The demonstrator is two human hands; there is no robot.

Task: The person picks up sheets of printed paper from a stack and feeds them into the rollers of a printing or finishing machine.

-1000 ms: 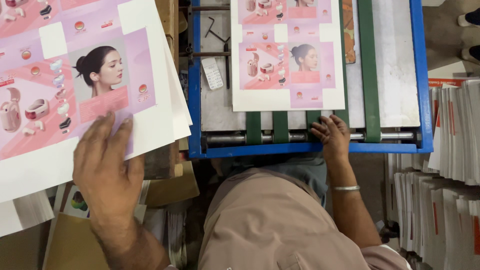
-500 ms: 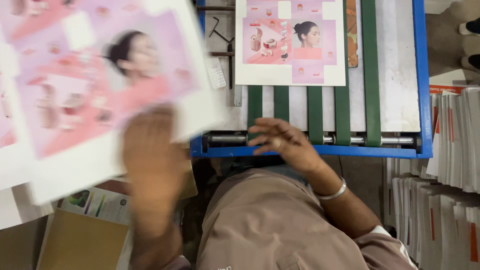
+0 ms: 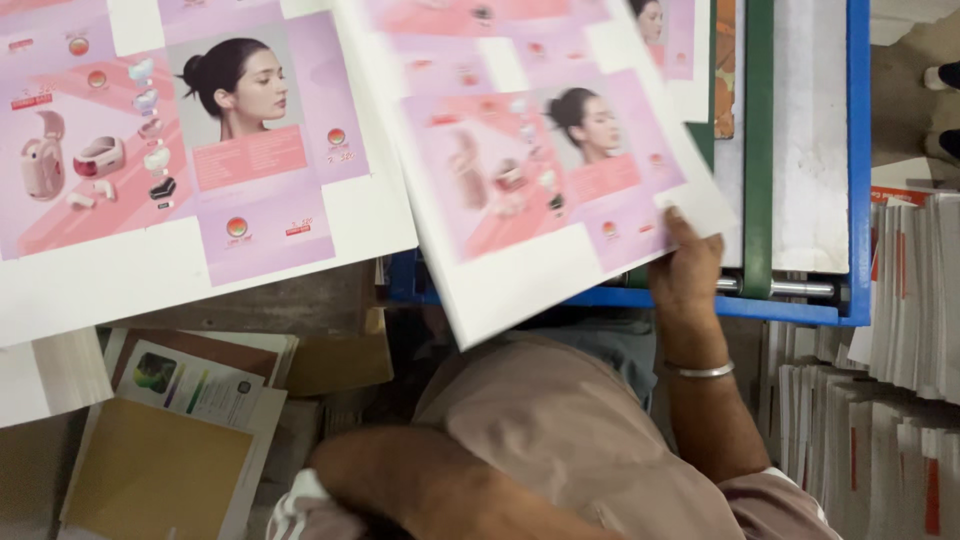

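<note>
Item: pink printed sheet (image 3: 545, 170), now lifted off the stack of printed sheets (image 3: 190, 160) and swung across over the blue-framed feeder table (image 3: 855, 160), where half a second ago it hung blurred at our left. Our right hand (image 3: 685, 265) pinches its lower right corner; earlier that hand lay on the table's edge. Our left hand is out of view, only the forearm showing. Surroundings: green belts (image 3: 757, 140), white sheets stacked on edge (image 3: 890, 330) at right, brown folders (image 3: 160, 470) below.

Pink-and-lilac printed sheet (image 3: 540, 170), white margins; blue machine frame (image 3: 855, 160) with green belts (image 3: 757, 140)
</note>
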